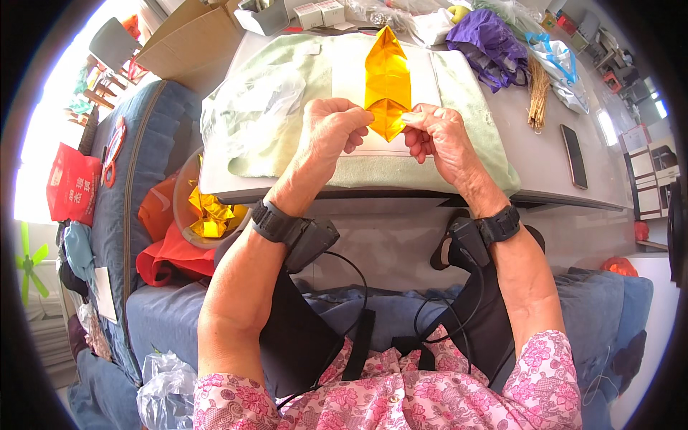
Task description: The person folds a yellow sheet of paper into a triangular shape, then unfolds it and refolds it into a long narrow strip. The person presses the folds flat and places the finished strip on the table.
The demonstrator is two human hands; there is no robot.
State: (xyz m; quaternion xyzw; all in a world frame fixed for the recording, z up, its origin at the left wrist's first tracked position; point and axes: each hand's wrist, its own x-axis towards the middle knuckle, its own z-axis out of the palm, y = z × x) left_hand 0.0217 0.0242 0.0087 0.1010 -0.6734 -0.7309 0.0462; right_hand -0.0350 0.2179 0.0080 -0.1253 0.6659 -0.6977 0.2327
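A strip of shiny gold paper (388, 75), folded to a point at both ends and creased across its near part, is held up over the table. My left hand (331, 130) pinches its left edge near the lower end between thumb and fingers. On the opposite edge, my right hand (438, 137) has the same kind of pinch. Beneath lie a pale sheet (351, 79) and a light green towel (337, 172). Clear plastic (261, 111) rests on the towel's left part. Several folded gold paper pieces (211, 215) sit in a round tub at the left, below table height.
On the table's right are a purple bag (487, 46), a bundle of straw (537, 93) and a phone (573, 156). A cardboard box (188, 41) stands at the far left. Red-handled scissors (111, 161) lie on the blue sofa (154, 136). Cables run from my wrist straps.
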